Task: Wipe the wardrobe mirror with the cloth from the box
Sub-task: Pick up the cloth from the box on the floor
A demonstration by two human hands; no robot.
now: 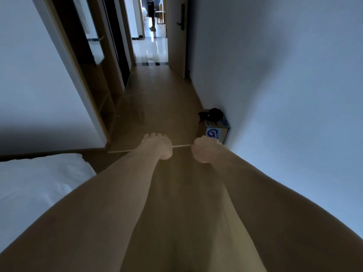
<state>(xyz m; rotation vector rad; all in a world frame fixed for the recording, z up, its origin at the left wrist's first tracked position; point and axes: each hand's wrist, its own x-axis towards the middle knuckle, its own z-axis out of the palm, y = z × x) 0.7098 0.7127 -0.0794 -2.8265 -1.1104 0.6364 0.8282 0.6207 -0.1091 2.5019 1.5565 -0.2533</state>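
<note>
Hands: left hand and right hand are both curled into fists at arm's length, close together, with nothing visible in either.
Between them: the thin pale line looks like a floor strip lying behind the fists, not something held.
Cloth: a crumpled black cloth lies on top of the brown cardboard box with blue print, just beyond the right fist, not yet picked up.
Box placing: it is tucked against the plain white wall, probably to keep the walkway free.
Mirror: a tall framed mirror panel hangs on the wooden wardrobe at the left, well apart from the box.
Edges: the white-sheeted bed corner sits near the left arm.
Open room: the tan wooden floor runs clear between wardrobe and wall to an open door.
</note>
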